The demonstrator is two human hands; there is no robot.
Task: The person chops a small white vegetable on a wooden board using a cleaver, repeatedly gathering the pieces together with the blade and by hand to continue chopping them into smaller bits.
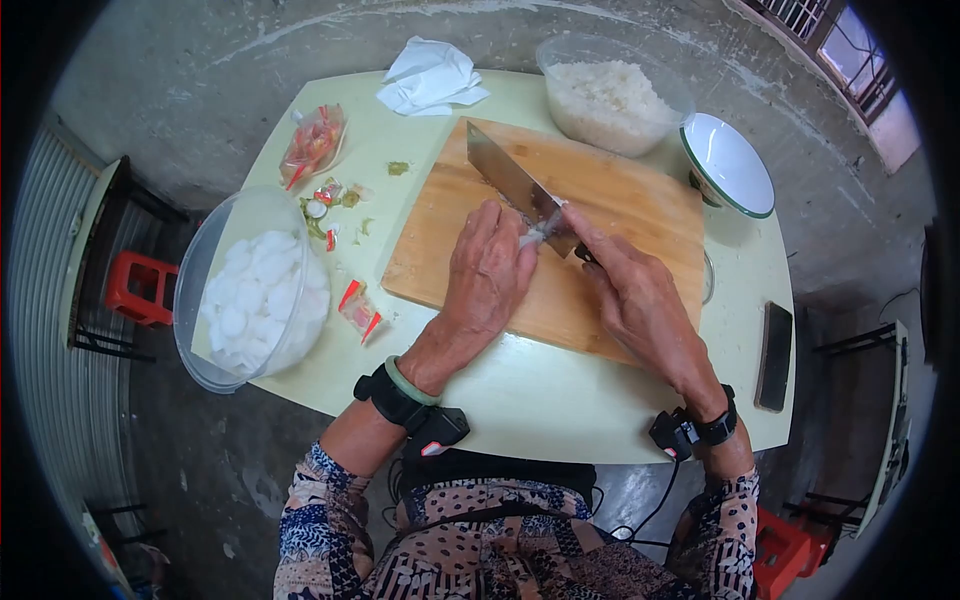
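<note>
A wooden cutting board (620,200) lies on a pale green table (540,390). My right hand (635,295) grips the handle of a cleaver (510,180), its blade lying across the board toward the far left. My left hand (487,275) rests on the board beside the blade, fingers bent over a small pale piece of food (535,236) at the knife's heel. What the piece is cannot be made out.
A clear bowl of white round slices (255,290) overhangs the left table edge. A container of white shreds (610,100) and a white green-rimmed bowl (728,165) stand far right. Crumpled tissue (430,78), red-striped wrappers (312,143), scraps and a dark phone (774,355) lie around.
</note>
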